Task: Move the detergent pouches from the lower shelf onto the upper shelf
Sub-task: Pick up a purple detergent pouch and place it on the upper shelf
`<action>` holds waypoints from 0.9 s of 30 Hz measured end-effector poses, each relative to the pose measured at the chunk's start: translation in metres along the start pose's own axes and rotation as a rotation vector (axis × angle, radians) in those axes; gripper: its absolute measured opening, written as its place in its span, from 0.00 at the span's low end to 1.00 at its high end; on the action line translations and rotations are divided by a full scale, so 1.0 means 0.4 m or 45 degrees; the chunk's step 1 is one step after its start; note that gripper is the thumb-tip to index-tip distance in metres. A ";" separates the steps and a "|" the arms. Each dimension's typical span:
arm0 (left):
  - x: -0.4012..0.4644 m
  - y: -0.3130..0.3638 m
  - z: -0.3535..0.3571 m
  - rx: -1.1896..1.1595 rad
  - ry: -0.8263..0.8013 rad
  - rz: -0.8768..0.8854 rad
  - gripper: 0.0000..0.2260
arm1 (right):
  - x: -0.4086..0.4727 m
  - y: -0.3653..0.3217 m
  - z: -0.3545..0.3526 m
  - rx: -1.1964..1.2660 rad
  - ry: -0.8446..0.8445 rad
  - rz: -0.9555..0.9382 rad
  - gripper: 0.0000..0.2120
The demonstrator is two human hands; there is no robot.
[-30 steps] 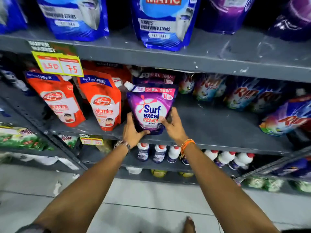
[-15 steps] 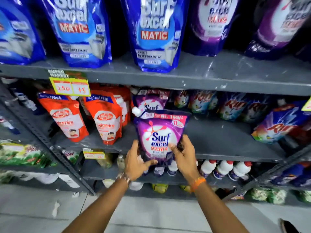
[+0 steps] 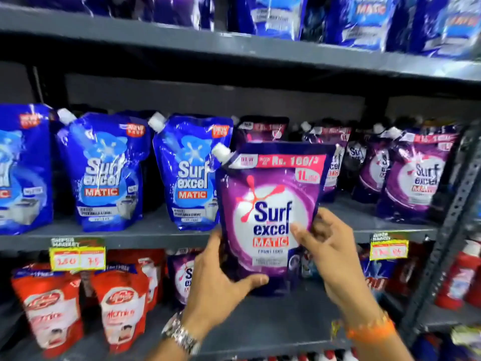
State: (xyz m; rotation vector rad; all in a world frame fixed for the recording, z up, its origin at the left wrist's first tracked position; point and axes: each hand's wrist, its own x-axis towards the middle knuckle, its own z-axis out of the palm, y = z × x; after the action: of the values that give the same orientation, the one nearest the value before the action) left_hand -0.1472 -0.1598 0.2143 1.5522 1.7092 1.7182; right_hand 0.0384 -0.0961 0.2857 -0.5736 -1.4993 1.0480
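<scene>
Centre frame, left hand [image 3: 218, 285] and right hand [image 3: 330, 254] clamp an upright purple Surf Excel pouch [image 3: 270, 204] before the upper shelf [image 3: 156, 231].

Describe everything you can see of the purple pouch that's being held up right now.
The purple pouch is a glossy, flexible plastic refill pack printed Surf excel Matic, front load, with a pink price band and a 1L mark on top. A white capped spout sits at its upper left corner. It is upright, label facing the camera, raised in front of the upper shelf edge, beside the blue pouches. The left hand cups its bottom; the right hand grips its lower right side.
</scene>
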 end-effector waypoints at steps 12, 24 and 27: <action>0.304 0.151 0.095 0.277 0.010 -0.073 0.42 | 0.356 0.036 -0.044 -0.009 0.071 0.062 0.13; 0.331 0.109 0.125 0.385 -0.030 -0.122 0.41 | 0.390 0.106 -0.043 -0.045 0.040 0.153 0.16; 0.312 0.101 0.105 0.421 -0.065 -0.092 0.47 | 0.370 0.105 -0.049 0.018 0.079 0.188 0.24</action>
State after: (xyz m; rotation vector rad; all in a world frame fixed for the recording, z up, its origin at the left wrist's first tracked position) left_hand -0.1442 -0.0495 0.2966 1.6245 2.0767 1.4022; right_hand 0.0161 0.0524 0.3252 -0.7091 -1.4108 1.1433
